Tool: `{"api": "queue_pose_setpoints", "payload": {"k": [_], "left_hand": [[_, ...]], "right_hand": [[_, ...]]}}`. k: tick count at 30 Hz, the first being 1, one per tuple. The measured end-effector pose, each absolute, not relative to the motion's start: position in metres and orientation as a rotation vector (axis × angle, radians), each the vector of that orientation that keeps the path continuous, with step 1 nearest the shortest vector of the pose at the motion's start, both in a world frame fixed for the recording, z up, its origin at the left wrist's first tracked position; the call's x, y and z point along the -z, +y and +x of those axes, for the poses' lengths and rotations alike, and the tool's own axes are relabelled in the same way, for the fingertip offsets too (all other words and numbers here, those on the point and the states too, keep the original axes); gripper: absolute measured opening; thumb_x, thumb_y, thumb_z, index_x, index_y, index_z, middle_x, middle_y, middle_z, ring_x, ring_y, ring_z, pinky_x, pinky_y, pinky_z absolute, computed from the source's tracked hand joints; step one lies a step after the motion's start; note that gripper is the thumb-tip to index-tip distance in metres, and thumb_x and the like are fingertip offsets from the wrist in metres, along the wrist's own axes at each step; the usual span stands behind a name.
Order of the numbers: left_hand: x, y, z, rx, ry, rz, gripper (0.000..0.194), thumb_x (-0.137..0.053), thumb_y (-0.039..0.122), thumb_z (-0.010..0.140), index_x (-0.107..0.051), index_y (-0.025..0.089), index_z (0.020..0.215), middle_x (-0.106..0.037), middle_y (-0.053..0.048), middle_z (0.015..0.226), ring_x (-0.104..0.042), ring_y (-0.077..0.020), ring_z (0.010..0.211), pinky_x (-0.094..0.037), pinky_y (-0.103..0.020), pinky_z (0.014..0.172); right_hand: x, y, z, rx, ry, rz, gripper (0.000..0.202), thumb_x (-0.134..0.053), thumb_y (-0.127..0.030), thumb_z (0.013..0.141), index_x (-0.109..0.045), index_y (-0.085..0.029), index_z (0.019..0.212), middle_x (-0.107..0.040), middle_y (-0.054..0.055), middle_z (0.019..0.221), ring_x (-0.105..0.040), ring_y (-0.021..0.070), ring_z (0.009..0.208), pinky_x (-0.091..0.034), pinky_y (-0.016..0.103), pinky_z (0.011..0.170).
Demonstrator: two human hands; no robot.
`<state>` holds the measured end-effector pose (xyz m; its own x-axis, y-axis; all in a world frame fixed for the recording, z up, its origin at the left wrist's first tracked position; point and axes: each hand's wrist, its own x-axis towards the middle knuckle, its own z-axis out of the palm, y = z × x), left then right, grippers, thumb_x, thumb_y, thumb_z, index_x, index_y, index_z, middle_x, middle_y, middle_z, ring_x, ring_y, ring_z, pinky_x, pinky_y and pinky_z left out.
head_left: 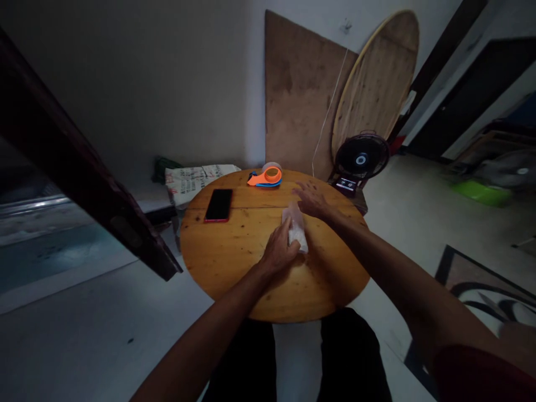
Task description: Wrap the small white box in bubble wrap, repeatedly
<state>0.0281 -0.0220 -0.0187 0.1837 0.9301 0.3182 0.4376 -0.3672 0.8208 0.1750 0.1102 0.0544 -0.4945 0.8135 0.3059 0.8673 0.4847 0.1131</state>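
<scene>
A small whitish, translucent packet [297,235], which looks like bubble wrap, lies on the round wooden table [234,262]. My left hand [281,245] grips its left side, with fingers and thumb pressed on it. Whatever is inside the packet cannot be made out. Just beyond its far end is my right hand [312,199], fingers spread and somewhat blurred, low over the tabletop. Whether it touches the loose upper flap I cannot tell. Near the table's far edge stands an orange and blue tape dispenser [268,176] with a roll in it.
A dark-screened phone [218,205] with a red edge lies on the table's left part. Behind the table are a printed white sack [196,181], a black fan [360,160], a leaning brown board [297,95] and a round wooden top [379,78]. A dark beam [92,162] slants at left.
</scene>
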Motion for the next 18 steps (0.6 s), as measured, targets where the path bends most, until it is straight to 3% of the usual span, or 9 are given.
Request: {"api": "queue_pose_setpoints", "payload": {"k": [2,7,12,18], "left_hand": [[0.019,-0.023,0.028,-1.111,1.296,1.906,0.075,-0.047,0.021,0.078,-0.029,0.009,0.15,-0.044,-0.017,0.148,-0.043,-0.0285,0.134,-0.032,-0.043,0.114],[0.02,-0.024,0.029,-1.093,1.306,1.933,0.073,-0.045,0.022,0.08,-0.03,0.007,0.15,-0.041,-0.017,0.15,-0.039,-0.0283,0.138,-0.028,-0.043,0.117],[0.021,-0.023,0.028,-1.136,1.29,2.021,0.069,-0.044,0.021,0.081,-0.034,0.013,0.148,-0.045,-0.013,0.148,-0.041,-0.0251,0.135,-0.03,-0.041,0.116],[0.016,-0.027,0.027,-1.11,1.356,2.195,0.052,-0.045,0.02,0.083,-0.056,0.019,0.133,-0.047,-0.009,0.146,-0.04,-0.0245,0.134,-0.031,-0.043,0.113]], "right_hand": [[-0.049,0.111,0.182,0.275,-2.359,-1.445,0.048,-0.051,-0.009,0.077,-0.061,-0.017,0.123,-0.051,0.015,0.142,-0.049,0.0301,0.127,-0.039,0.05,0.104],[-0.034,0.095,0.208,-0.012,-2.231,-1.243,0.03,-0.05,-0.015,0.081,-0.07,-0.02,0.103,-0.063,0.01,0.125,-0.057,0.0229,0.119,-0.044,0.041,0.104],[-0.008,0.061,0.208,-0.07,-2.36,-1.229,0.028,-0.055,-0.033,0.089,-0.072,-0.022,0.108,-0.059,0.011,0.133,-0.055,0.0262,0.121,-0.041,0.045,0.104],[0.005,0.05,0.196,-0.107,-2.368,-1.393,0.03,-0.049,-0.035,0.093,-0.073,-0.024,0.107,-0.053,0.01,0.142,-0.047,0.0286,0.128,-0.036,0.05,0.106]]}}
